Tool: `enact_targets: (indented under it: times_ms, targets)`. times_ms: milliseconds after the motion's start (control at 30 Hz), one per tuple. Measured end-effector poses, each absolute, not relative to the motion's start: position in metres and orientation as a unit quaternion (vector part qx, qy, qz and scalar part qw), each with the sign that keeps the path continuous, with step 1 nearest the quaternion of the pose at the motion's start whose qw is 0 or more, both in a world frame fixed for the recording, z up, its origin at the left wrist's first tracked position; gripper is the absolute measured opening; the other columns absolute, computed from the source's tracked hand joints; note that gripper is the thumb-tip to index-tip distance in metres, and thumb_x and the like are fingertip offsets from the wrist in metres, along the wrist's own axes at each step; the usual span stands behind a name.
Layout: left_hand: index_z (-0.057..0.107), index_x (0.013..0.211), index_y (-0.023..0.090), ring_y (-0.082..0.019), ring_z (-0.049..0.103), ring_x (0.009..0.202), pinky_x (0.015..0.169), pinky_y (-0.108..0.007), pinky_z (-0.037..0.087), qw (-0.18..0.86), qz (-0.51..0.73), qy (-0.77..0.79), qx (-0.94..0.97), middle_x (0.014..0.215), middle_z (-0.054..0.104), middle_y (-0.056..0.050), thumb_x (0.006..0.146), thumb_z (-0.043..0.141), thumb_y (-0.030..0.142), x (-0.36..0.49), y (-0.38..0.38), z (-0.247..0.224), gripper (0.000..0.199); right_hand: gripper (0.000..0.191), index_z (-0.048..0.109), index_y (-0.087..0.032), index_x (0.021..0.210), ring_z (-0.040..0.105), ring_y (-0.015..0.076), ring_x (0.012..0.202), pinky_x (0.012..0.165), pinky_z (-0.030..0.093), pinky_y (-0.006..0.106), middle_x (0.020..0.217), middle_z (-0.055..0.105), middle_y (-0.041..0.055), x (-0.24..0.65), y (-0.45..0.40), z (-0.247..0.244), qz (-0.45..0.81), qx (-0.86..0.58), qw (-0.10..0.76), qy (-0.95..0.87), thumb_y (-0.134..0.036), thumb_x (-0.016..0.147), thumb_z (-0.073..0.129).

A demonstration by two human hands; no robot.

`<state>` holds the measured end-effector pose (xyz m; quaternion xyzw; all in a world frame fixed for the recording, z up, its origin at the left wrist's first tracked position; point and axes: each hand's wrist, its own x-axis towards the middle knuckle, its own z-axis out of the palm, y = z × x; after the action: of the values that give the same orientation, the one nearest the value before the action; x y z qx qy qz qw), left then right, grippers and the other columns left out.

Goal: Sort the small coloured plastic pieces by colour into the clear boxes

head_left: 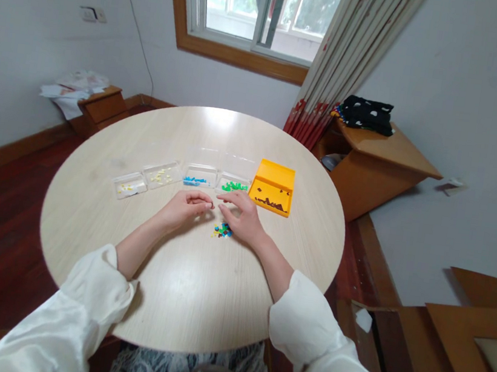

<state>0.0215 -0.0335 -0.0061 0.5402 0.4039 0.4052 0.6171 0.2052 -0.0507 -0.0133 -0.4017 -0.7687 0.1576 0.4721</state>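
Note:
My left hand [187, 207] hovers over the middle of the table, thumb and forefinger pinched together on a tiny dark brown piece [213, 206]. Facing it, my right hand [242, 213] has its thumb and fingers apart, with nothing visible between them. Just below the right hand lies a small mixed pile of tiny pieces [223, 230] in yellow, blue, green and brown, partly covered by that hand. Beyond the hands, a yellow box [276, 174] with its lid up holds dark brown pieces [273, 204]. Green pieces [234, 187] and blue pieces [195, 181] sit in clear boxes.
Two more clear boxes, one with pale yellow pieces [161, 176] and one with yellow pieces [126, 187], stand at the left. Everything rests on a round wooden table [178, 299]. A wooden cabinet [386, 149] with dark cloth on top stands behind right, near the curtain [338, 57].

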Motion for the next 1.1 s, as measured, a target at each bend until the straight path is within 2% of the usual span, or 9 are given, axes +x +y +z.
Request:
enact_targets:
  times_ms: [200, 400, 533, 733, 867, 1100]
  targets:
    - [0.070, 0.071, 0.014, -0.009, 0.050, 0.056, 0.055, -0.024, 0.036, 0.647, 0.393, 0.407, 0.510, 0.065, 0.065, -0.002, 0.049, 0.084, 0.040, 0.0244, -0.0337, -0.0073, 0.037, 0.014, 0.070, -0.025, 0.091, 0.059, 0.0184, 0.084, 0.082, 0.044, 0.037, 0.083, 0.068, 0.0035, 0.1959, -0.0528, -0.0184, 0.179, -0.370, 0.476, -0.777, -0.026, 0.085, 0.057]
    - [0.072, 0.074, 0.012, -0.009, 0.047, 0.055, 0.055, -0.025, 0.035, 0.656, 0.375, 0.404, 0.515, 0.065, 0.065, -0.004, 0.050, 0.083, 0.043, 0.0266, -0.0337, -0.0113, 0.041, 0.010, 0.067, -0.023, 0.080, 0.058, 0.0171, 0.080, 0.079, 0.044, 0.034, 0.079, 0.068, 0.0021, 0.1968, -0.0519, -0.0183, 0.210, -0.394, 0.474, -0.759, -0.027, 0.083, 0.059]
    - [0.072, 0.073, 0.013, -0.008, 0.047, 0.057, 0.058, -0.025, 0.036, 0.676, 0.375, 0.395, 0.496, 0.066, 0.065, -0.002, 0.052, 0.083, 0.039, 0.0273, -0.0344, -0.0106, 0.035, 0.009, 0.065, -0.022, 0.077, 0.057, 0.0158, 0.077, 0.074, 0.044, 0.031, 0.076, 0.066, 0.0007, 0.1956, -0.0519, -0.0177, 0.240, -0.410, 0.472, -0.743, -0.026, 0.081, 0.058]
    - [0.072, 0.074, 0.014, -0.009, 0.052, 0.062, 0.064, -0.024, 0.041, 0.703, 0.379, 0.391, 0.458, 0.071, 0.067, -0.002, 0.046, 0.087, 0.035, 0.0280, -0.0353, -0.0073, 0.038, 0.009, 0.064, -0.021, 0.073, 0.056, 0.0148, 0.074, 0.068, 0.042, 0.028, 0.073, 0.064, 0.0003, 0.1956, -0.0495, -0.0182, 0.284, -0.428, 0.481, -0.711, -0.025, 0.077, 0.058]
    - [0.072, 0.076, 0.014, -0.009, 0.051, 0.061, 0.065, -0.026, 0.044, 0.705, 0.374, 0.386, 0.462, 0.074, 0.067, -0.004, 0.049, 0.086, 0.036, 0.0263, -0.0344, -0.0078, 0.037, 0.010, 0.064, -0.020, 0.072, 0.057, 0.0137, 0.069, 0.063, 0.042, 0.027, 0.072, 0.065, 0.0004, 0.1962, -0.0470, -0.0194, 0.337, -0.441, 0.493, -0.669, -0.028, 0.076, 0.058]
    - [0.069, 0.069, 0.012, -0.008, 0.049, 0.059, 0.063, -0.025, 0.043, 0.707, 0.374, 0.390, 0.456, 0.066, 0.064, -0.002, 0.050, 0.085, 0.040, 0.0256, -0.0349, -0.0082, 0.037, 0.011, 0.063, -0.019, 0.076, 0.060, 0.0141, 0.070, 0.066, 0.047, 0.029, 0.076, 0.066, 0.0017, 0.1947, -0.0445, -0.0218, 0.402, -0.430, 0.511, -0.627, -0.029, 0.073, 0.061]
